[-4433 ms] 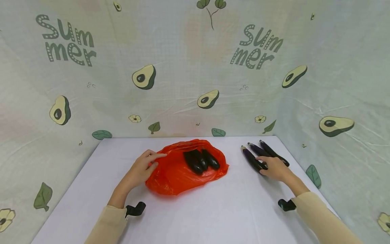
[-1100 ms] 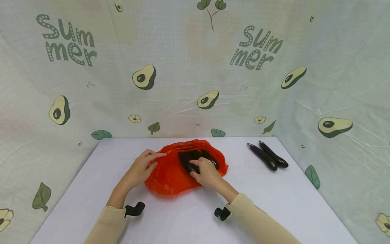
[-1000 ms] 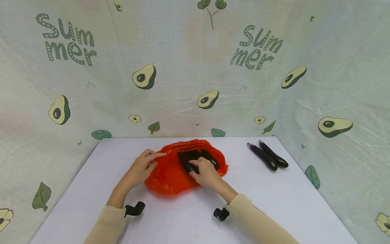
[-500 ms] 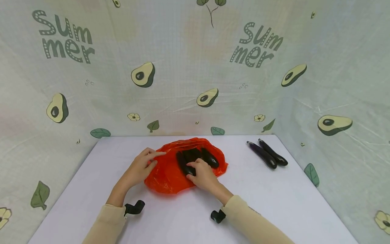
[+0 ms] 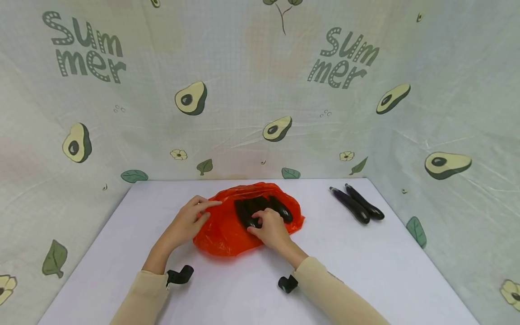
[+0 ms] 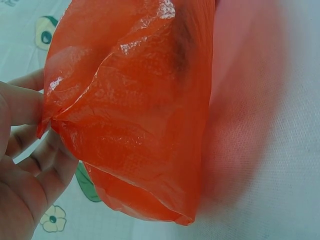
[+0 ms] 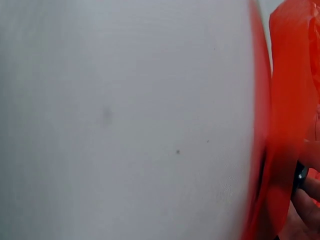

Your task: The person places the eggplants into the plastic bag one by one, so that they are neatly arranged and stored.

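Observation:
An orange-red plastic bag [image 5: 227, 234] lies on the table with its mouth spread, dark eggplants [image 5: 281, 209] side by side inside it. My left hand [image 5: 188, 221] holds the bag's left edge; in the left wrist view, the film gathers between thumb and fingers of that hand [image 6: 30, 165]. Inside the bag's mouth, my right hand [image 5: 271, 229] has thumb and fingers about the near end of the leftmost eggplant [image 5: 243, 212]. The right wrist view catches only part of this hand [image 7: 307, 192] at its edge, with a dark glossy bit of eggplant [image 7: 300, 174] between the fingers.
Two more eggplants [image 5: 350, 205] lie close together at the table's right back. A pale cloth printed with avocados [image 5: 277, 129] hangs behind and on both sides of the white table [image 5: 227, 293].
My right hand has carried one eggplant from the right-hand group into the bag, then shifted slightly left with it. The left hand has stayed at the bag's edge.

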`<state>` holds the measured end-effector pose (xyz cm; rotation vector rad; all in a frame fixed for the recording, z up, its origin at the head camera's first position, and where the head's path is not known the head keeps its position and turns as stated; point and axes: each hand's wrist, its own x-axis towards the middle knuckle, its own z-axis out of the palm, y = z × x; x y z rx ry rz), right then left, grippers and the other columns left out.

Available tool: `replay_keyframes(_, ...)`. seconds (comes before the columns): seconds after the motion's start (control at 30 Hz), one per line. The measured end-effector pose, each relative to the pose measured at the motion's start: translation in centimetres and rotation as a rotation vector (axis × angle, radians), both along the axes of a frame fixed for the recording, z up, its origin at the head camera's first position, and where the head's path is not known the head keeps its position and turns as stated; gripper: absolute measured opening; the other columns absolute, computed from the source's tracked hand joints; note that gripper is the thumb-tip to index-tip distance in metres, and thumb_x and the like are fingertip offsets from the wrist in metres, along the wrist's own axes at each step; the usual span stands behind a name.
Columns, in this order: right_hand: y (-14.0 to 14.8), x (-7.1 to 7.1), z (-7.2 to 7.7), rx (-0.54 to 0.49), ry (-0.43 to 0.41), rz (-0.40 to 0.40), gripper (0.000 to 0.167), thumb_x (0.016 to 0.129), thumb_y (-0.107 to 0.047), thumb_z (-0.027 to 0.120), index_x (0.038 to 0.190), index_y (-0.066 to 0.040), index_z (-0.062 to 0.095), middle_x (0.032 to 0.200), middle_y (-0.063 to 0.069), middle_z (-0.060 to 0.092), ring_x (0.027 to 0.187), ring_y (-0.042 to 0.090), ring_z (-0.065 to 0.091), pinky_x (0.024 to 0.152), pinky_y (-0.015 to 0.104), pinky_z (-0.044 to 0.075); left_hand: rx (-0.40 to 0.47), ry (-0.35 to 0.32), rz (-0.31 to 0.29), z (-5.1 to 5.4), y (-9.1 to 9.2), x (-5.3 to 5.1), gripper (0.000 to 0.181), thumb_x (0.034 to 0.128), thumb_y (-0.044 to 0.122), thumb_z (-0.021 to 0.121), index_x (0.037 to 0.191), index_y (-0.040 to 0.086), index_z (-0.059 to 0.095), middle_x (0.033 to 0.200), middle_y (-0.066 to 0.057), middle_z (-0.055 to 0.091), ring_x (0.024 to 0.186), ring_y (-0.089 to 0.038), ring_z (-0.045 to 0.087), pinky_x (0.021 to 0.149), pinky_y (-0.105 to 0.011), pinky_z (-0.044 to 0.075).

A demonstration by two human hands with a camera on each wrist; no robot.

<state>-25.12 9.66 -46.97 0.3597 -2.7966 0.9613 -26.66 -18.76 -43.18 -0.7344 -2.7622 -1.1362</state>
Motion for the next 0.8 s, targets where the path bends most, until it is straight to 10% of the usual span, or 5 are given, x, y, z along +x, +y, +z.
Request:
replay_keyframes(0.4,2.9,0.5,2.0,-0.047,-0.017,0.066,0.035,0.091,-0.024,0.086,0.120,-0.008,0.077,0.097,0.004,0.070,0.085,0.016,0.064,0.075,0.029,0.057,-0.009,0.023,-0.007,0.1,0.0,0.0,0.046,0.1048,0.002,0.062,0.145,0.024,0.067,0.122,-0.004,0.058,0.105,-0.022,0.057,0.085,-0.030,0.058)
replay_keyframes(0.8,18.3,0.7,6.4,0.130,0.095,-0.144,0.034,0.093,-0.018,0.083,0.123,-0.003,0.075,0.102,0.013,0.076,0.083,0.024,0.070,0.072,0.039,0.060,-0.008,0.027,-0.006,-0.3,0.1,-0.2,0.047,0.1039,0.001,0.064,0.144,0.024,0.067,0.121,-0.003,0.058,0.106,-0.021,0.057,0.085,-0.029,0.059)
